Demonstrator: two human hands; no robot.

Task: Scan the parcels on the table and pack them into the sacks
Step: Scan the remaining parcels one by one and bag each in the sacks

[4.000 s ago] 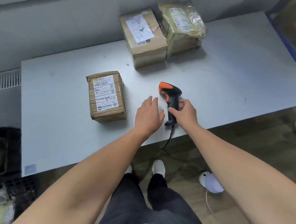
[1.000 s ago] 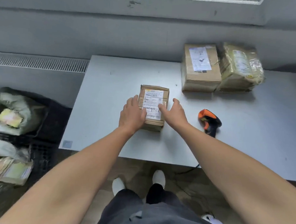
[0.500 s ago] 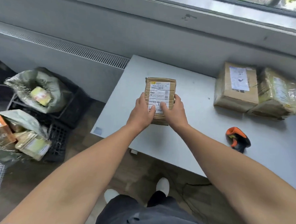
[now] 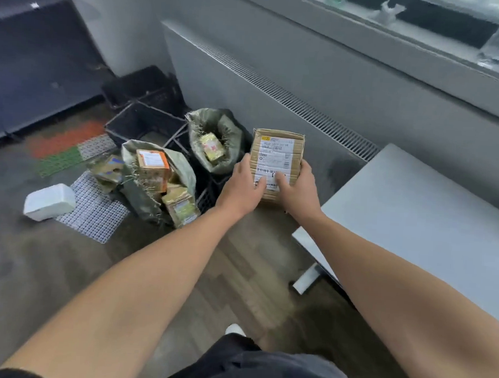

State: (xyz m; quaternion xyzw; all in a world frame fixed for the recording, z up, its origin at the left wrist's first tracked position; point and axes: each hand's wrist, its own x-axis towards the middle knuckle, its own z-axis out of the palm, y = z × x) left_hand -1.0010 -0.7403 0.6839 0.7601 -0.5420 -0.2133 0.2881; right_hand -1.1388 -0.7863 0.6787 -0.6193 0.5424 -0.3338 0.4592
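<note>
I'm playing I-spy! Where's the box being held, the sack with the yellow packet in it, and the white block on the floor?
box [image 4: 276, 148]: head view, on its white label.
sack [image 4: 231, 133]: head view, on its inner wall.
white block [image 4: 49, 200]: head view, on its top face.

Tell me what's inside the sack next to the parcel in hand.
In the green sack beside the held cardboard parcel, one yellowish wrapped parcel shows at the open mouth. Whatever lies beneath it is hidden by that parcel and the sack's walls.
</note>
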